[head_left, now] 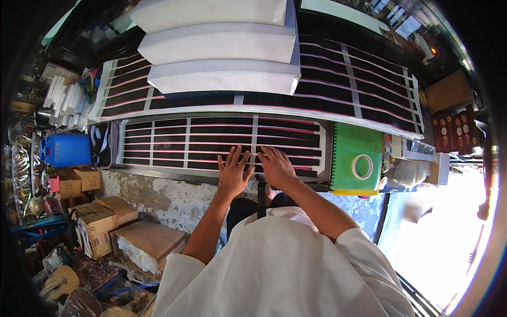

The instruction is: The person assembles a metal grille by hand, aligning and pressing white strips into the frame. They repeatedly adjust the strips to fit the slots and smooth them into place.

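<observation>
Black strips with pinkish-red edges (224, 130) lie side by side in a panel on the work surface in front of me. Pale tape bands (187, 138) run across them. My left hand (233, 171) rests on the nearest strips, fingers spread, holding nothing. Just to its right, my right hand (277, 166) lies over the same strips beside the lower end of a tape band (254, 129). Its fingers are stretched out and slightly bent, with no object visible in them. What lies under both palms is hidden.
Beyond is a larger stack of similar strip panels (332, 98), with long white boxes (227, 76) on top. A tape roll (362, 166) lies on a green spiral-bound book (343, 142) at right. A blue container (66, 149) stands left; cardboard boxes (148, 235) crowd the lower left.
</observation>
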### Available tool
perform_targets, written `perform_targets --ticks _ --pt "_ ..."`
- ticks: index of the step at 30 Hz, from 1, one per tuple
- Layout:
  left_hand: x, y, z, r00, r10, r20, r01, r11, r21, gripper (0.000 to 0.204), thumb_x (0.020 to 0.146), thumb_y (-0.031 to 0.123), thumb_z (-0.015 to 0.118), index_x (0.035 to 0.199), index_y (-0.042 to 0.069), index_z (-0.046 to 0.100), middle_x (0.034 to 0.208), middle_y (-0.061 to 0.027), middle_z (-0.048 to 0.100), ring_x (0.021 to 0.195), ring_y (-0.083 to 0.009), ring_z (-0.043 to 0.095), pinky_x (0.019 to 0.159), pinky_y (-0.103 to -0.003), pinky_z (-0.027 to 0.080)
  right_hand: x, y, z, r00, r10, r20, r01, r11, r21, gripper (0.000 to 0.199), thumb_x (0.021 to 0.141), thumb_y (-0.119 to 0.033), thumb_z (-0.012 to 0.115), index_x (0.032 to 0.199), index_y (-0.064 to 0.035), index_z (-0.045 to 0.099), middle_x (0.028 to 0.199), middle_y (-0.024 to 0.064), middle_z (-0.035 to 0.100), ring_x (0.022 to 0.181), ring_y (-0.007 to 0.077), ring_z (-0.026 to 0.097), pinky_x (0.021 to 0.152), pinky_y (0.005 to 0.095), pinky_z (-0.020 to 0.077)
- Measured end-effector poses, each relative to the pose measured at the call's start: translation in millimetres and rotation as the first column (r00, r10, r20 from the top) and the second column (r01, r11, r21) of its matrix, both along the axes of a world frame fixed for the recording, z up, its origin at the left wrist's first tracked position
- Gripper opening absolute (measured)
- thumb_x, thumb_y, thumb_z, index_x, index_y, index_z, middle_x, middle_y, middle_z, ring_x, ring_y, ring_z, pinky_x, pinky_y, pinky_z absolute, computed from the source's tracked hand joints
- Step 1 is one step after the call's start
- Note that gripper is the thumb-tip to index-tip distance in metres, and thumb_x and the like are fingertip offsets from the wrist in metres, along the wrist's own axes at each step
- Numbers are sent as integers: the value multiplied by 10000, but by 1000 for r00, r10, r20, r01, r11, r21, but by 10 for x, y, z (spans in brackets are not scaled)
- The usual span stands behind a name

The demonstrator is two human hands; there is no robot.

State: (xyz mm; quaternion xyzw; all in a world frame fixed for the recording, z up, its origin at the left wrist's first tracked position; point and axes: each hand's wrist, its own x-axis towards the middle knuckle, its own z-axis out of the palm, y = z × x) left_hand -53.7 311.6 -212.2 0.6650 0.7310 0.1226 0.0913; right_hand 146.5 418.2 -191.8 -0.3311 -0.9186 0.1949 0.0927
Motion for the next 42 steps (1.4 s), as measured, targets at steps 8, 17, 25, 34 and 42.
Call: perform_targets --ticks 8,17,25,34,42 --pt "-18 194 41 999 45 9 -45 988 146 426 1035 191 720 1444 70 709 1499 -154 626 1429 -368 576 1172 -635 453 4 -61 -51 993 -18 114 22 999 -28 561 1026 -191 678 1561 -36 614 1698 121 524 1591 296 479 1308 556 362" --pt "-43 586 156 985 -127 119 110 985 137 219 923 67 765 1127 11 707 1165 -174 658 1121 -399 653 922 -500 593 -31 -75 42 984 -26 176 23 1000 17 582 975 -153 692 1545 -47 637 1697 106 534 1584 294 497 1295 539 388" --pt "-175 986 315 902 -415 -120 420 908 17 229 831 127 830 1017 27 742 1151 -122 706 1150 -309 696 945 -459 621 -46 -8 53 990 -10 142 18 998 -54 639 891 -90 721 1518 -2 633 1632 146 571 1552 310 512 1265 553 411" --pt "-162 1192 383 841 -528 -114 507 845 -171 290 819 177 892 1030 27 761 1144 -119 743 1194 -303 709 971 -453 623 -102 33 148 966 -2 258 30 994 -104 630 865 -124 790 1477 -42 661 1601 114 581 1534 278 525 1247 545 434" --pt "-279 1125 350 870 -492 -34 484 866 -126 316 793 200 910 986 21 736 1115 -128 696 1162 -320 680 955 -474 615 -104 27 143 964 -6 267 37 993 -113 619 888 -106 759 1495 -50 655 1648 89 545 1551 268 508 1255 574 428"
